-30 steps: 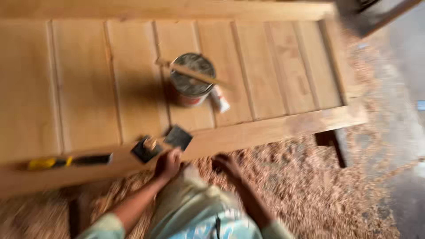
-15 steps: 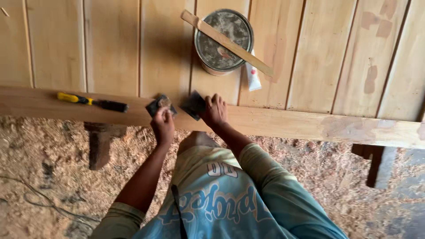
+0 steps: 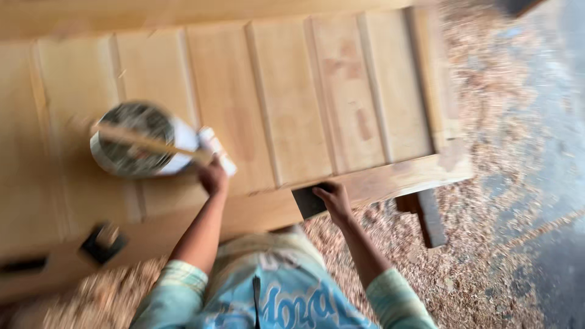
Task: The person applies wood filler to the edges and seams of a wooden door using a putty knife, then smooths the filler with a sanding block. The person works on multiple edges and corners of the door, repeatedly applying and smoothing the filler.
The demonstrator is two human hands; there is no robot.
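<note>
View: a large pale wooden panel [image 3: 292,103] of vertical boards is seen from above, lying flat across supports; the picture is blurred by motion.

Left hand: the left hand [image 3: 212,176] is stretched forward onto the panel and is seen touching the near end of a flat wooden stick [image 3: 146,141]. The fingers appear curled around that end, though the blur leaves the grip uncertain.

Stick and can: the stick is laid across the open top of a round metal can [image 3: 131,140], which stands on the panel toward its left side. A small white object [image 3: 218,152] is seen just beside the can and the left hand; its kind cannot be told.

Right hand: the right hand [image 3: 332,198] is closed on a dark flat square scraper [image 3: 309,200], pinched along its right edge. The scraper is held against the near edge of the panel, right of centre.

Other items on the near rail: a second dark square piece [image 3: 102,242] is seen lying on the rail at lower left, well apart from both hands. A dark elongated object [image 3: 23,266] is visible at the far left edge, too blurred to identify.

Floor: wood shavings [image 3: 487,183] are spread thickly over the ground to the right and below the panel. A dark wooden support leg [image 3: 426,216] is seen under the panel's right corner.

Person: light green sleeves and blue patterned clothing [image 3: 286,298] are seen at the bottom.
</note>
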